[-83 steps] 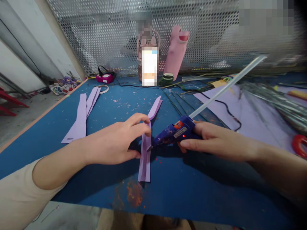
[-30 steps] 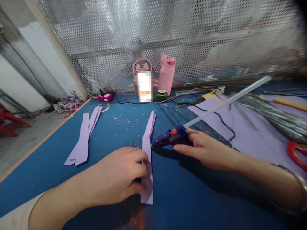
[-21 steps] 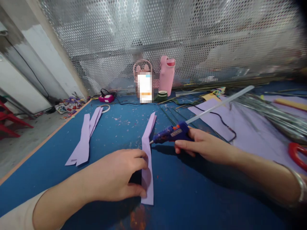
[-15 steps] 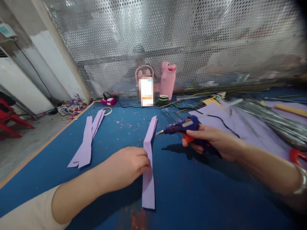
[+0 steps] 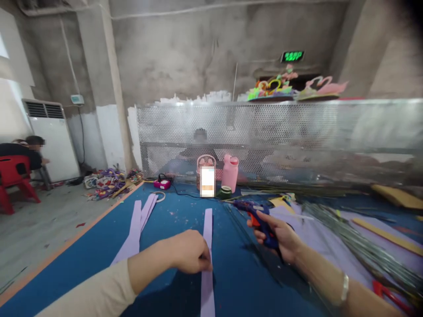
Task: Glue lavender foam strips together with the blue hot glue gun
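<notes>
A long lilac paper strip (image 5: 207,246) lies flat on the blue table (image 5: 82,259), running away from me. My left hand (image 5: 188,256) is closed in a loose fist and presses its fingertips on the strip's left edge near the middle. My right hand (image 5: 280,237) is lifted off the table to the right of the strip and grips a blue glue gun (image 5: 256,215) by its handle, with the nozzle pointing left and away from the paper.
More lilac strips (image 5: 137,231) lie at the left. A pink bottle (image 5: 230,173), a tape roll (image 5: 160,196) and a pink device (image 5: 162,183) stand by the perforated metal screen (image 5: 264,132). Green wires (image 5: 350,237), lilac sheets and red scissors (image 5: 386,293) fill the right. People sit far left.
My right hand lifted the glue gun off the strip and drew it back to the right. The strip now lies flat under my left hand. My head tilted up, showing the room.
</notes>
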